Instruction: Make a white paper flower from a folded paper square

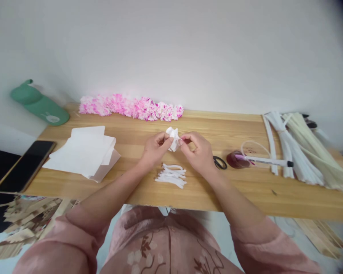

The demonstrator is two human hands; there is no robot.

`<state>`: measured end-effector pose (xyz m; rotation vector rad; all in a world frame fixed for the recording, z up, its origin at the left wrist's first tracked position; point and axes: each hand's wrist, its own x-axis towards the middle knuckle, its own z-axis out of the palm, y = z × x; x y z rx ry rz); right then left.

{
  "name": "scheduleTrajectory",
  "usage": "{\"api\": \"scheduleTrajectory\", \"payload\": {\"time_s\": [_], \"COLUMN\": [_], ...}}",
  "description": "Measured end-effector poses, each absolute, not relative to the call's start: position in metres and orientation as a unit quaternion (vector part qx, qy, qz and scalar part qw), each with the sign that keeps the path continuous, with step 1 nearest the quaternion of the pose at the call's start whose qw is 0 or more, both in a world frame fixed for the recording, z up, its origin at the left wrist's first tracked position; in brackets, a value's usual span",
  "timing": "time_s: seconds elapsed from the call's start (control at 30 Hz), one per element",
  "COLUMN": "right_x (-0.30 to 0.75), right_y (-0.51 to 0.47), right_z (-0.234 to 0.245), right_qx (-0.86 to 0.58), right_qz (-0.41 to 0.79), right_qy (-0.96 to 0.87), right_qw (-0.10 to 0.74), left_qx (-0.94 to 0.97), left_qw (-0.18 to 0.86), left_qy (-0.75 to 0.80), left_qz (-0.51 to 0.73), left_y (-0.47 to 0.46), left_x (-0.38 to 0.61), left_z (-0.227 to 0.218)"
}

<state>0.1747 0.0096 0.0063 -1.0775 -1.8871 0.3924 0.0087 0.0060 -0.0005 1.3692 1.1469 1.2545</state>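
Observation:
Over the middle of the wooden table (148, 190), a small white paper flower (173, 137) is pinched between my two hands. My left hand (156, 147) grips its left edge with thumb and forefinger. On the opposite side, my right hand (197, 150) pinches the right edge in the same way. Just below the hands lies a little pile of short white strips (171, 176). Scissors with black handles (220, 162) rest beside my right wrist, their blades hidden.
Pink-and-white paper flowers (131, 107) line the wall. At left are white paper sheets (82, 152), a phone (25, 165) and a green bottle (42, 104). A dark red jar (237, 160) with a pen (265, 161) across it and bundled white strips (294, 152) stand right.

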Motion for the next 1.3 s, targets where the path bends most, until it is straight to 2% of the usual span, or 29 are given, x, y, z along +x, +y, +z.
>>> {"api": "scheduleTrajectory", "payload": {"time_s": [0.2,0.4,0.47,0.7,0.87,1.07,1.17,1.3], "right_x": [0.176,0.175,0.175,0.177,0.175,0.171,0.172,0.174], "right_y": [0.012,0.010,0.010,0.017,0.012,0.006,0.008,0.015], "right_z": [0.009,0.012,0.011,0.004,0.008,0.010,0.007,0.002], "right_qx": [-0.461,-0.454,-0.475,-0.488,-0.499,-0.466,-0.460,-0.475], "right_qz": [0.267,0.204,0.218,0.380,0.283,0.200,0.213,0.316], "right_qy": [-0.708,-0.739,-0.721,-0.609,-0.672,-0.742,-0.738,-0.672], "right_qw": [0.463,0.454,0.455,0.496,0.469,0.439,0.446,0.472], "left_qx": [0.550,0.647,0.664,0.546,0.524,0.566,0.573,0.545], "left_qw": [0.447,0.346,0.328,0.475,0.486,0.424,0.422,0.456], "left_qy": [0.465,0.471,0.471,0.457,0.472,0.489,0.474,0.462], "left_qz": [0.530,0.490,0.479,0.517,0.516,0.511,0.518,0.530], "left_y": [0.005,-0.002,-0.004,0.004,0.006,0.003,0.004,0.006], "left_x": [0.010,0.013,0.014,0.013,0.014,0.010,0.008,0.007], "left_z": [0.002,0.001,0.000,-0.004,-0.004,0.002,0.003,0.000]}}
